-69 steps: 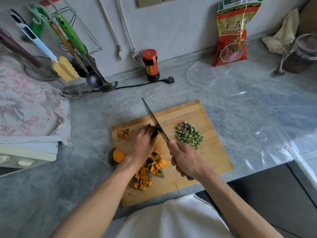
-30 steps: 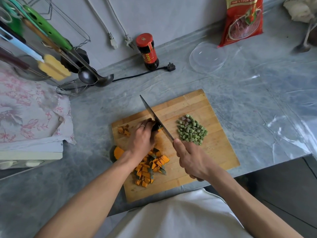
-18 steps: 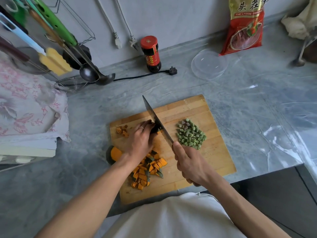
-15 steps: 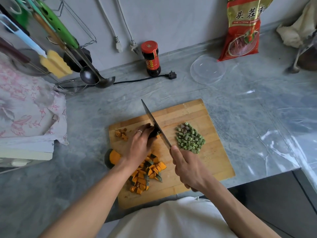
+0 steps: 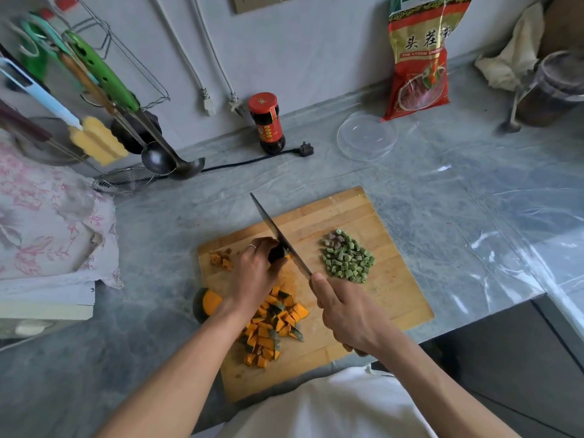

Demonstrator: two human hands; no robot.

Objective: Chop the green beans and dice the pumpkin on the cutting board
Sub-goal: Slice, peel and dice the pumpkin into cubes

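While L hand (image 5: pixel 256 273) pins pumpkin piece (image 5: pixel 278 253), R hand (image 5: pixel 344 314) grip clamps knife (image 5: pixel 279 237).

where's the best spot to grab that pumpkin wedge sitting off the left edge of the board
Probably the pumpkin wedge is best taken across its dark rind from above and the left. Its orange cut face tilts up toward the cutting board, the left hand crowds the right side, and the counter side looks open.

Dicing pumpkin on the cutting board (image 5: pixel 363 216)

Right hand (image 5: pixel 347 314) grips the knife (image 5: pixel 279 237); left hand (image 5: pixel 256 273) holds a pumpkin piece (image 5: pixel 278 254). Chopped green beans (image 5: pixel 347 260) at 3 o'clock, pumpkin cubes (image 5: pixel 271 330) at 6.
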